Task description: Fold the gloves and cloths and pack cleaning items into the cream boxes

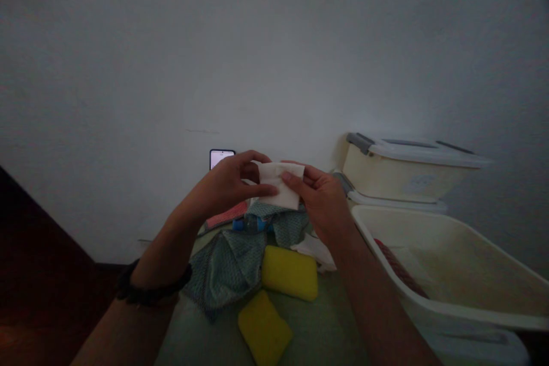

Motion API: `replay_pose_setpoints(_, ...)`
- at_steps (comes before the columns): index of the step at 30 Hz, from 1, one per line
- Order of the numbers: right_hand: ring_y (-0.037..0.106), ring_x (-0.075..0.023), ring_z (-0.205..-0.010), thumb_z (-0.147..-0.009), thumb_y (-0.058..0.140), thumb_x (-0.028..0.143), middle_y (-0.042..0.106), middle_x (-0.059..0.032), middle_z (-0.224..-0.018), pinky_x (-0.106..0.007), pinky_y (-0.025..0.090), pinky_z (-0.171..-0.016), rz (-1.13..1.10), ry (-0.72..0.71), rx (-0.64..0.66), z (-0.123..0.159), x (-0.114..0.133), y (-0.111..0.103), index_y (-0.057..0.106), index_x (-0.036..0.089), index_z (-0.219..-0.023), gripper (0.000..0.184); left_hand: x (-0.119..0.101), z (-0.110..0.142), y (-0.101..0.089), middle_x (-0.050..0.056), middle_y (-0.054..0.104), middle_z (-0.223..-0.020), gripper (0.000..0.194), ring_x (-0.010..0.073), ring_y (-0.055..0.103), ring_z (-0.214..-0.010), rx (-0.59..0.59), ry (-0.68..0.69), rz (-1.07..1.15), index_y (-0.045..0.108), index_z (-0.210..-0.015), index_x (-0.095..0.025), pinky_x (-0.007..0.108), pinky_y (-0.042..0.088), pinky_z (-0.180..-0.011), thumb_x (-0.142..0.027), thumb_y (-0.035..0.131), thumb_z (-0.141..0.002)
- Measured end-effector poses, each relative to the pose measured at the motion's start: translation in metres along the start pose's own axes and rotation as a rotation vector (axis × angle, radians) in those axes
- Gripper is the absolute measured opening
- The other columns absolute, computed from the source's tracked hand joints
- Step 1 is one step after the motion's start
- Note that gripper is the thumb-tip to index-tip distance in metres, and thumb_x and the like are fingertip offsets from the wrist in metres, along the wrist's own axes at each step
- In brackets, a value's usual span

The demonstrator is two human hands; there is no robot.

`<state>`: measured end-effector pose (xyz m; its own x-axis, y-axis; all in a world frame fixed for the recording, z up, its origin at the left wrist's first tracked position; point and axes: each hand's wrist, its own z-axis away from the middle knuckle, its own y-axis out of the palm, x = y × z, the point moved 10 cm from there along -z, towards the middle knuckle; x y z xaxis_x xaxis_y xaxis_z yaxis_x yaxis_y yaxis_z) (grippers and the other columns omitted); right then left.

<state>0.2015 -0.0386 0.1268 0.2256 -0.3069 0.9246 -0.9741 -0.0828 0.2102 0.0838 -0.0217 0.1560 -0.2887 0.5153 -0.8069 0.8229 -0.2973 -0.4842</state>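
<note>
Tub: an open, white, rounded-rectangular plastic tub (472, 263), the landmark.
Cloth: crumpled blue-green textured cloth (231, 263), left of the tub.
Hands: left hand (238, 180) and right hand (321, 197), both left of the tub, pinch the white square with thumbs on its near face.
White square: flat white square (283, 198) of thin material, paper or fabric unclear.
Handling: probably light, soft, easily creased; slipperiness cannot be told.
Hold: best by opposite edges, gently.
Position: between the hands, left of the tub.
</note>
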Motion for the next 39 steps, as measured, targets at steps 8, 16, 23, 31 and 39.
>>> replay_pose_setpoints(8, 0.064, -0.0142, -0.070, -0.068, 0.070, 0.030, 0.072, -0.0001, -0.081, -0.026, 0.050, -0.064, -0.096, 0.085, 0.072, -0.002, -0.011, 0.005, 0.070, 0.021, -0.091, 0.024, 0.004, 0.000, -0.001, 0.003, 0.067, -0.075, 0.051, 0.0172, 0.063, -0.066, -0.017, 0.003, -0.153, 0.053, -0.107, -0.018, 0.027, 0.050, -0.057, -0.040, 0.070, -0.065)
replay_pose_setpoints(16, 0.063, -0.0129, -0.061, -0.068, 0.070, 0.031, 0.072, 0.0016, -0.073, -0.026, 0.050, -0.059, -0.084, 0.005, -0.076, -0.002, -0.003, -0.011, 0.070, 0.022, -0.090, 0.024, -0.048, 0.013, -0.005, 0.012, 0.053, -0.116, 0.051, 0.0215, 0.053, -0.104, -0.277, 0.388, -0.425, 0.046, -0.116, -0.018, 0.038, 0.048, -0.086, -0.033, 0.068, -0.072)
replay_pose_setpoints(23, 0.064, -0.0153, -0.085, -0.067, 0.069, 0.027, 0.072, 0.0013, -0.090, -0.025, 0.050, -0.069, -0.245, -0.046, -0.132, -0.001, 0.003, -0.010, 0.070, 0.021, -0.088, 0.021, -0.076, 0.028, 0.013, 0.010, 0.055, -0.109, 0.034, 0.0221, 0.051, -0.105, -0.296, 0.620, -0.660, 0.054, -0.104, -0.017, 0.038, 0.044, -0.091, -0.033, 0.065, -0.076)
replay_pose_setpoints(31, 0.062, -0.0100, -0.071, -0.069, 0.068, 0.022, 0.072, 0.0013, -0.080, -0.019, 0.048, -0.063, -0.350, 0.004, -0.090, 0.001, 0.000, -0.001, 0.070, 0.017, -0.087, 0.019, -0.065, 0.022, 0.014, 0.008, 0.054, -0.109, 0.035, 0.0216, 0.052, -0.104, -0.287, 0.542, -0.635, 0.051, -0.106, -0.019, 0.039, 0.045, -0.090, -0.029, 0.065, -0.076)
replay_pose_setpoints(39, 0.065, -0.0147, -0.073, -0.070, 0.068, 0.029, 0.072, 0.0005, -0.079, -0.027, 0.050, -0.068, -0.265, -0.026, -0.109, 0.010, 0.022, -0.009, 0.068, 0.019, -0.093, 0.026, -0.070, 0.027, 0.005, 0.010, 0.042, -0.117, 0.035, 0.0195, 0.046, -0.110, -0.376, 0.542, -0.258, 0.042, -0.111, -0.021, 0.034, 0.049, -0.084, -0.029, 0.058, -0.081)
